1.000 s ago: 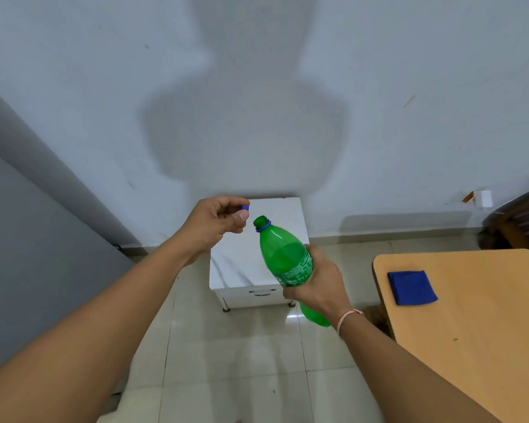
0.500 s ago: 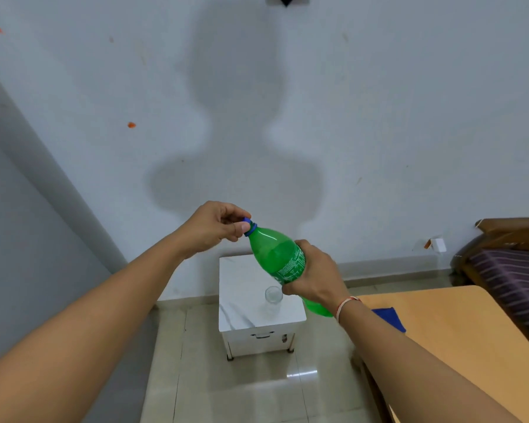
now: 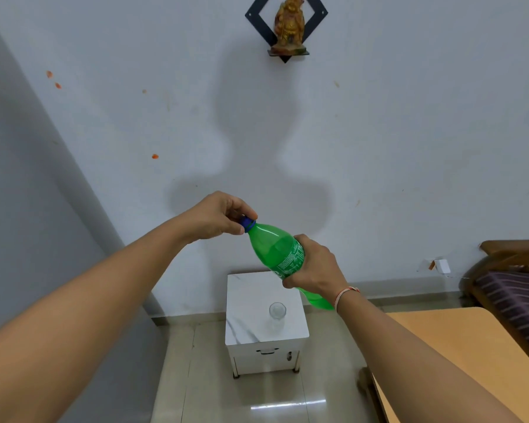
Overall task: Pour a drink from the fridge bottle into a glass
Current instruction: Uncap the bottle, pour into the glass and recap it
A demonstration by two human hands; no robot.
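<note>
My right hand [image 3: 313, 265] grips a green plastic bottle [image 3: 277, 250] around its labelled middle and holds it tilted, neck up and to the left, in the air. My left hand [image 3: 219, 216] pinches the blue cap [image 3: 246, 223] that sits on the bottle's neck. Below the bottle, a clear glass [image 3: 277, 312] stands upright on a small white marble-topped cabinet [image 3: 245, 300]. How much is in the glass I cannot tell.
A wooden table [image 3: 440, 340] fills the lower right, and a bed with a striped cover [image 3: 519, 294] lies beyond it. A grey panel [image 3: 28, 209] runs along the left. A figurine [image 3: 289, 24] stands on a wall shelf above. Tiled floor surrounds the cabinet.
One second ago my left hand held the cap apart from the open neck; now the cap is on the neck under its fingers. The view has tilted up, showing the glass and the shelf.
</note>
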